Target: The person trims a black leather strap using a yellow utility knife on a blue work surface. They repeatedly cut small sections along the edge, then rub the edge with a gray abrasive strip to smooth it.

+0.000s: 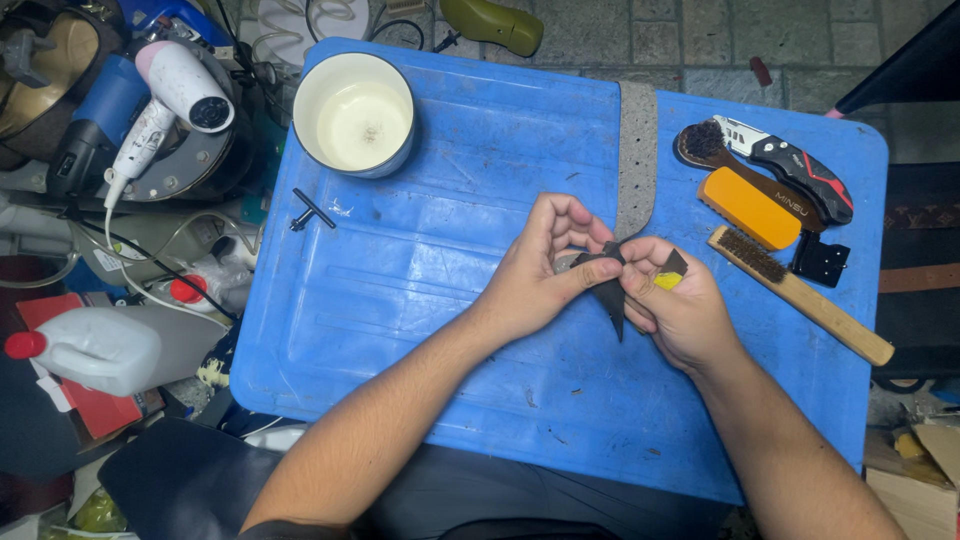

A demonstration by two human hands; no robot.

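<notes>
At the far left, a white plastic jug (pixel 100 348) with a red cap is seen lying on its side among clutter on the floor. Above it, a white hair dryer (pixel 175 95) is propped against a round metal machine. A blue plastic lid (pixel 400 300) serves as the work surface, and a white bowl (pixel 354 113) is set on its upper left corner. Just below the bowl, a small black T-shaped key (pixel 311 209) is laid on the blue surface.

Near the middle, the left hand (pixel 540 270) is curled, its thumb and fingertips pressed together on a small dark pointed piece (pixel 610 290) that is held just above the lid. A grey felt strip (pixel 636 160) is stretched from the lid's far edge down to the hands. The same dark piece is pinched from the other side by the right hand (pixel 680 305), in which a small yellow and black tool (pixel 668 272) is also gripped.

To the right, a dark round brush (pixel 703 143), a folding knife (pixel 790 165), an orange block (pixel 748 207) and a wooden-handled brush (pixel 800 290) are laid close together.
</notes>
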